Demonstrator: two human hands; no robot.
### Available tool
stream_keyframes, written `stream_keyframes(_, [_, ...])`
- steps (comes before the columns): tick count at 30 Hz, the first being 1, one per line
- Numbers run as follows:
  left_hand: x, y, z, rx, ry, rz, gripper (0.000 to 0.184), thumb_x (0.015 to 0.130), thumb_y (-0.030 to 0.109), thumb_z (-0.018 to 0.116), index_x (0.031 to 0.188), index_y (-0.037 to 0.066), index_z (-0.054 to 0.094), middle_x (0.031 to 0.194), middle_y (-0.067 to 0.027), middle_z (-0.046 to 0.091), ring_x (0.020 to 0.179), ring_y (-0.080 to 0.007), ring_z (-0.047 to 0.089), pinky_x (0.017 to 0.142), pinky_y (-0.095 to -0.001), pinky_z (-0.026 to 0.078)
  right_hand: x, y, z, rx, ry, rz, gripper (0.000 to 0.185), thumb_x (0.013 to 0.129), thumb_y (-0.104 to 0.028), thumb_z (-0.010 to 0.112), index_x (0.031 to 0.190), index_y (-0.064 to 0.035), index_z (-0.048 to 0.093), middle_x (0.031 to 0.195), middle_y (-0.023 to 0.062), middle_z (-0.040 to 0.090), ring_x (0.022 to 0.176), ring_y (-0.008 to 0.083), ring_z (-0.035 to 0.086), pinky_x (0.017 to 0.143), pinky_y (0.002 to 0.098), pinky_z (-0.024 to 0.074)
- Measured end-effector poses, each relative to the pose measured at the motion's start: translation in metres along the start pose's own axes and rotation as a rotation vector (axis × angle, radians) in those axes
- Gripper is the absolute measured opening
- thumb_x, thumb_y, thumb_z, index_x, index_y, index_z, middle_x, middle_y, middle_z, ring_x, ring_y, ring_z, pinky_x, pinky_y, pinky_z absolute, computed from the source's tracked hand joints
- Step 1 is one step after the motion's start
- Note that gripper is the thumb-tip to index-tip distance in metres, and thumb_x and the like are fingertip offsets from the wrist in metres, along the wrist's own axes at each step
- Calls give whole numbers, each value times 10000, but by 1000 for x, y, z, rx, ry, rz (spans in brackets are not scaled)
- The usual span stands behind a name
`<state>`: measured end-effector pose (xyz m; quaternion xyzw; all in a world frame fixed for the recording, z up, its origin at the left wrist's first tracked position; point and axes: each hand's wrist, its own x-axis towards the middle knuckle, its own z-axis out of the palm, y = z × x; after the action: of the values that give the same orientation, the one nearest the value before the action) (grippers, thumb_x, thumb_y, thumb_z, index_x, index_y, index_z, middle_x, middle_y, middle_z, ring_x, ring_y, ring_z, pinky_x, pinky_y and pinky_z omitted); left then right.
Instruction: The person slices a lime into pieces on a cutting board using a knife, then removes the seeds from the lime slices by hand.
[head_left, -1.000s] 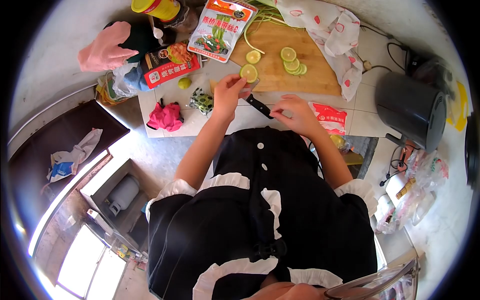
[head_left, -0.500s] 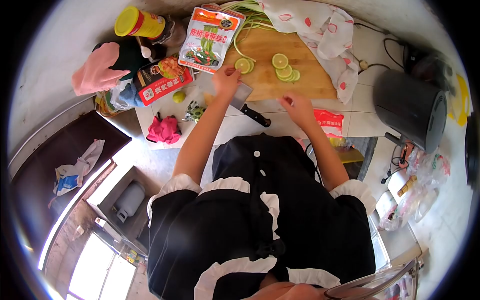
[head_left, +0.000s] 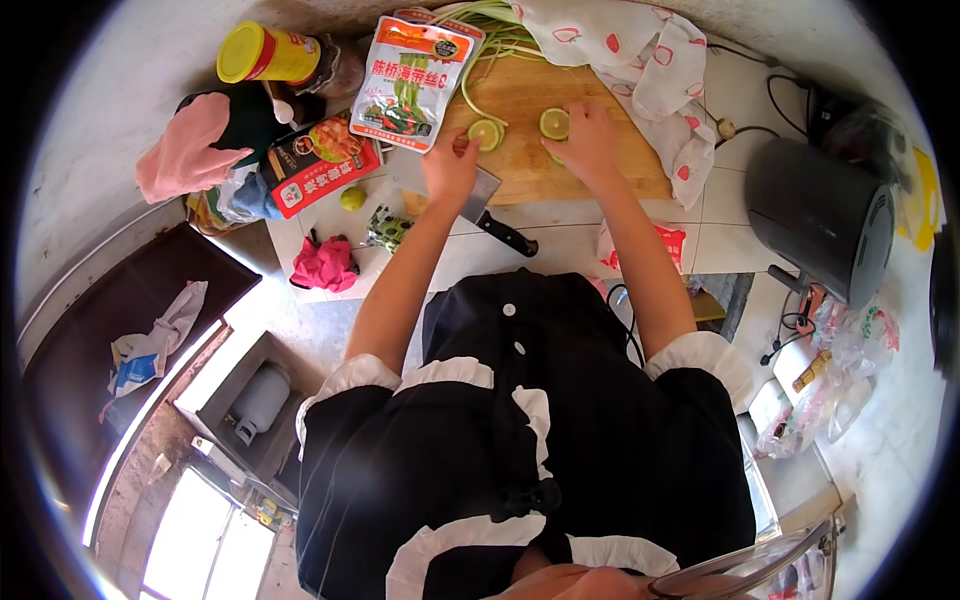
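Note:
My left hand (head_left: 450,166) is at the left edge of the wooden cutting board (head_left: 625,165), fingers curled in beside a lime slice (head_left: 484,134). What its fingertips hold, if anything, is hidden. With thumb and fingers, my right hand (head_left: 588,148) grips the side of a small stack of lime slices (head_left: 554,124), mostly covered by the hand. A cleaver (head_left: 508,233) with a black handle lies below my left hand, its blade partly under the wrist.
A seaweed packet (head_left: 412,85), a red box (head_left: 322,170) and a whole lime (head_left: 352,198) are on the left. Green stalks (head_left: 505,38) and a patterned cloth (head_left: 665,75) lie behind. A dark kettle-like appliance (head_left: 815,220) stands right.
My right hand has moved forward from the board's front edge onto the stack of lime slices. My left hand stays near the left slice, with a slight shift of its fingers.

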<state>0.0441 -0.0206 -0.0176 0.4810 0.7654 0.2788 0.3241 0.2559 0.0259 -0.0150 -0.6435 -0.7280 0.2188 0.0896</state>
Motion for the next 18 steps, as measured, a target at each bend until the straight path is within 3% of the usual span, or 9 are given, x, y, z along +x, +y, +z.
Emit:
stream_keyframes(6, [5, -1, 5, -175, -6, -67, 253, 777, 143, 682, 983, 0, 646, 747, -131, 671, 620, -198, 654, 593, -310, 518, -1, -9, 1, 20, 6, 28, 566, 597, -279, 771, 1069, -76, 532, 1059, 141, 495, 1021, 338, 472, 864, 434, 417])
stream_keyframes(9, [3, 8, 4, -260, -31, -137, 258, 794, 115, 666, 1010, -21, 636, 753, -128, 671, 599, -190, 656, 555, -284, 529, -9, -13, -3, 101, 128, -59, 511, 595, -224, 773, 1017, -71, 528, 980, 140, 494, 938, 324, 493, 803, 409, 422])
stream_keyframes(18, [4, 10, 8, -329, -22, -62, 231, 809, 60, 645, 1023, -26, 636, 881, -138, 649, 616, -181, 659, 542, -272, 537, -37, -37, -35, 434, 139, -205, 496, 606, -104, 762, 1039, -45, 527, 959, 127, 490, 903, 284, 520, 784, 367, 434])
